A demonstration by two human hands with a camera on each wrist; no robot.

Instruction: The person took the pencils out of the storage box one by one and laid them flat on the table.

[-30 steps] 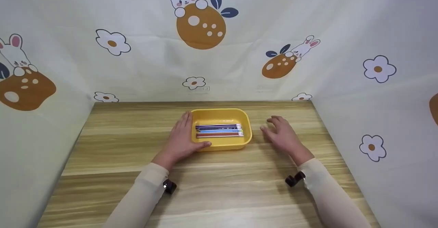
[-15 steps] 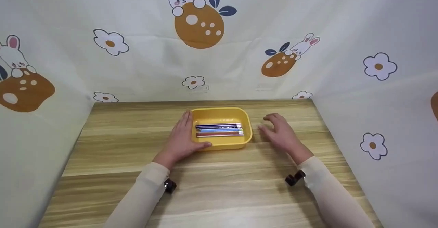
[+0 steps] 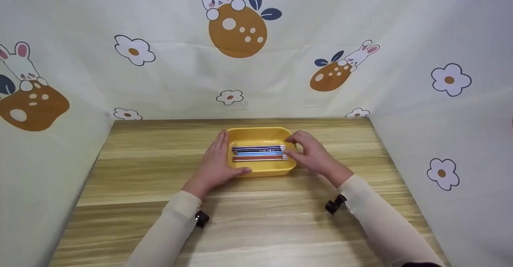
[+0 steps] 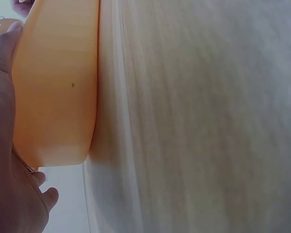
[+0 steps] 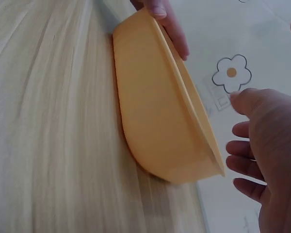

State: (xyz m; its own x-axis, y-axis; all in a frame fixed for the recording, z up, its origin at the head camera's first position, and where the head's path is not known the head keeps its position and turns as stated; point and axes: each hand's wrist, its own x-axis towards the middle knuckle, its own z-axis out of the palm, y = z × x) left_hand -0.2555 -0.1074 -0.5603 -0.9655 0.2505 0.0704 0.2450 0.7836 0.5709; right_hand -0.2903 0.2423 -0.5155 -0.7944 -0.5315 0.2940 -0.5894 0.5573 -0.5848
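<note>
A yellow plastic basin stands on the wooden table in the head view. Several pencils, purple, blue and reddish, lie side by side in it, their eraser ends to the right. My left hand rests against the basin's left end, fingers straight along that side, thumb laid on the front rim. Over the right rim hovers my right hand, thumb and index finger apart near the eraser ends; nothing shows between them. The right wrist view has this hand beside the basin, its fingers loosely bent.
The wooden table runs back to a pale curtain printed with rabbits and flowers. More of this curtain closes in the left and right sides. A small black camera sits on the left wrist.
My right hand has moved left from beside the basin to over its right rim, close to the pencils' ends. The left hand stays at the basin's left end.
</note>
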